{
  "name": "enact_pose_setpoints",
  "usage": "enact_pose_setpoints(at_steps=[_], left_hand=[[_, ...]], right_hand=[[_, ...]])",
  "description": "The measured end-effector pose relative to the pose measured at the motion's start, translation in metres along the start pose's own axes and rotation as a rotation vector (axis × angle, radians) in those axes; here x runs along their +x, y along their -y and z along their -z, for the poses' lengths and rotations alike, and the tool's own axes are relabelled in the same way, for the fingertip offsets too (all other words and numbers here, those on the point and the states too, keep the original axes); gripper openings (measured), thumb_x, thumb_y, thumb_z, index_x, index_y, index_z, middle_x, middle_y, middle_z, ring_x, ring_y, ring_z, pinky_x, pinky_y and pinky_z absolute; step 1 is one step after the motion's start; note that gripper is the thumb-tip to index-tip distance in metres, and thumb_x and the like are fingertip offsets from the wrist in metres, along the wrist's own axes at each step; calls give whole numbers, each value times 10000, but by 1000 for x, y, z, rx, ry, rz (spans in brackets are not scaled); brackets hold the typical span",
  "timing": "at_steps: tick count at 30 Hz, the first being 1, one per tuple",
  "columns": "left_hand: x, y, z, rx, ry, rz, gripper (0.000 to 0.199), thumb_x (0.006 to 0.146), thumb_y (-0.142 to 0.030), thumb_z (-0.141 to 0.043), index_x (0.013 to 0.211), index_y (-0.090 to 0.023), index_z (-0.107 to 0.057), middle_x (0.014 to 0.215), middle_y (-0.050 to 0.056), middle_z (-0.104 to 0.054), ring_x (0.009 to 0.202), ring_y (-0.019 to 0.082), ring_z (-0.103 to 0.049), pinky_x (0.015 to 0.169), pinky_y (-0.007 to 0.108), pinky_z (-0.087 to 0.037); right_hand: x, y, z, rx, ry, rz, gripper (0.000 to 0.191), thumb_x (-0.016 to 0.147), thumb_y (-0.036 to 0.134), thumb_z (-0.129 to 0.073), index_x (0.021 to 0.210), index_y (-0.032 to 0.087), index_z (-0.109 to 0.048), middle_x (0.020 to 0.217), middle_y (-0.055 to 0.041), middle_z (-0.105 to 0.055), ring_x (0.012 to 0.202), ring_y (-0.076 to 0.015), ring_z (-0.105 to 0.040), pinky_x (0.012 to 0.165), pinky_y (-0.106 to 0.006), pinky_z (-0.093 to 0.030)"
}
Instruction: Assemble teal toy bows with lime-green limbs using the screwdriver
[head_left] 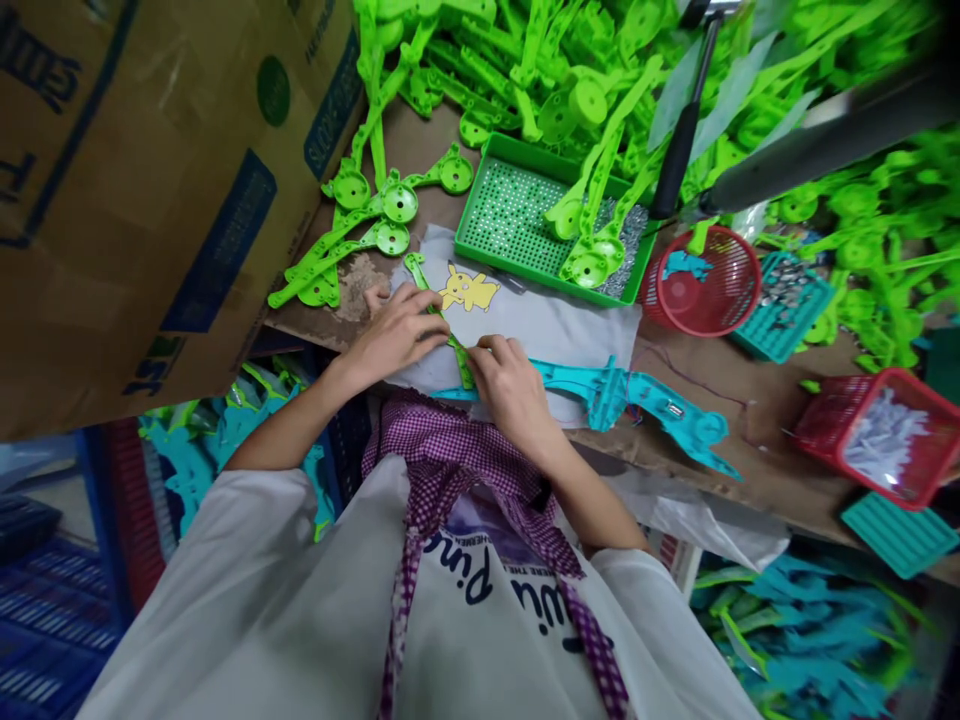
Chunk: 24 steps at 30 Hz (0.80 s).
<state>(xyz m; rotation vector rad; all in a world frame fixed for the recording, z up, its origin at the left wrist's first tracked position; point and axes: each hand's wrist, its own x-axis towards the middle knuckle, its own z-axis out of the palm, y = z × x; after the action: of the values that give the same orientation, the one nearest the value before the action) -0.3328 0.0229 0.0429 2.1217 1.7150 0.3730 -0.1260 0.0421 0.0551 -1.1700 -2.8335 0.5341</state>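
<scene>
My left hand point(397, 332) has its fingers bent over a narrow light-green plastic part point(415, 268), which slants down toward the table's front edge. My right hand point(510, 385) pinches at the lower portion of the same part; its fingertips hide what lies between them. Under both hands is a pale cloth point(577, 335) with a yellow cartoon figure printed on it. A long turquoise plastic part point(652, 400) lies beside my right hand, reaching to the right along the front edge, and some of it passes beneath the hands.
A green perforated tray point(510, 200) holds small metal pieces and green parts. Red baskets point(705, 285) and a teal basket point(787, 310) stand right. Green parts point(555, 60) are heaped behind. A large cardboard box point(165, 190) rises at left; a dark-handled tool point(679, 150) hangs over the tray.
</scene>
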Motion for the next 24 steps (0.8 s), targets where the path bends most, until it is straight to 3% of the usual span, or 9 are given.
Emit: enact_pose_setpoints(at_steps=[5,10,13,16,20,24], left_hand=[[0,-9,-2,-7,-22,76,217,949,-413,-632,960,-235,-756,1314,87,-633,1221,322,-494,996,547,-265],[2,-15,-7,-28,-33,150,208,913,-438,-679,950,-242,-741,1342,76,-617,1238,334,-480,1015,557,-249],[4,-14,-9,-44,-24,162,201,907,-431,-688,937,-239,-738,1331,70,-618,1246,337,-476,1032,560,-241],[6,-12,-9,-48,-18,160,202,907,-430,-687,929,-234,-732,1317,68,-623,1249,339,-469,1046,572,-233],[6,-12,-8,-50,-2,131,207,926,-424,-658,939,-225,-714,1308,74,-627,1249,339,-456,1052,586,-240],[9,-14,-8,-42,9,69,165,954,-343,-608,1033,-228,-697,1398,92,-569,1281,345,-432,1049,589,-261]], right_hand=[[5,8,1,-28,132,58,265,1014,167,-438,1109,135,-683,1109,-149,-661,992,-255,-555,668,-343,-464],[-12,-6,2,47,89,29,314,1037,209,-419,1235,170,-660,1165,-135,-667,997,-234,-596,692,-322,-463],[-19,-16,5,81,51,-34,313,1044,227,-413,1205,181,-678,1152,-118,-696,971,-214,-624,681,-309,-441],[-20,-24,8,83,39,-71,311,1045,245,-413,1166,194,-695,1112,-102,-711,955,-205,-638,641,-302,-404],[-21,-31,7,84,102,-56,348,1035,206,-387,1249,213,-661,1184,-105,-673,935,-192,-638,560,-297,-332],[-16,-26,6,71,156,-143,352,1034,237,-362,1251,227,-638,1173,-106,-638,788,-172,-597,522,-308,-253]])
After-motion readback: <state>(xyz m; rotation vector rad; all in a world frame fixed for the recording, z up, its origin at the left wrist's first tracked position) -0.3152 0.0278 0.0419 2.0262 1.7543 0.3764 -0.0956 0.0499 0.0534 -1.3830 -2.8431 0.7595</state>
